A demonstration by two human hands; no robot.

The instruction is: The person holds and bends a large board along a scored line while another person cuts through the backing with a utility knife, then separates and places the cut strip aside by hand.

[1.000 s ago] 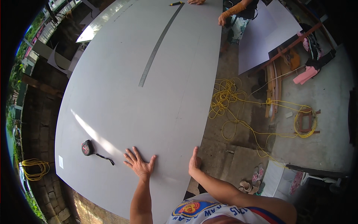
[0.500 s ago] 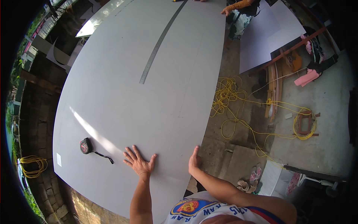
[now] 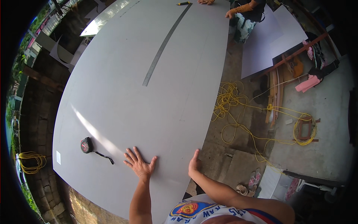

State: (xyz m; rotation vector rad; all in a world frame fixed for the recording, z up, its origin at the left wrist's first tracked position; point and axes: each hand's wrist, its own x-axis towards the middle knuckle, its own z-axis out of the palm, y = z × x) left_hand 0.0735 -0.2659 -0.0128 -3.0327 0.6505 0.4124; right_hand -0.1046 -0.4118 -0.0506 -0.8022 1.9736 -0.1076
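A large grey sheet [image 3: 123,108] stretches out in front of me. My left hand [image 3: 140,162] lies flat on it near the close end, fingers spread and holding nothing. At the sheet's right edge is my right hand [image 3: 194,163], thumb pointing up along the rim; its other fingers curl round the edge, mostly hidden from view. To the left of my left hand rests a black and red tape measure [image 3: 86,145] with a wrist strap. Farther off, a long metal ruler [image 3: 164,44] lies lengthwise on the sheet, a yellow and black cutter [image 3: 183,3] by its far end.
A co-worker's hand [image 3: 205,2] rests on the far end, and an orange-sleeved arm [image 3: 241,9] reaches the far right edge. Tangled yellow cord [image 3: 229,98] covers the floor at right, near slippers [image 3: 254,177] and a pale panel [image 3: 272,44]. A block wall [image 3: 39,130] stands left.
The view has shifted slightly, bringing more of the far end, the cutter and the co-worker into sight. Both my hands stay in place on the sheet.
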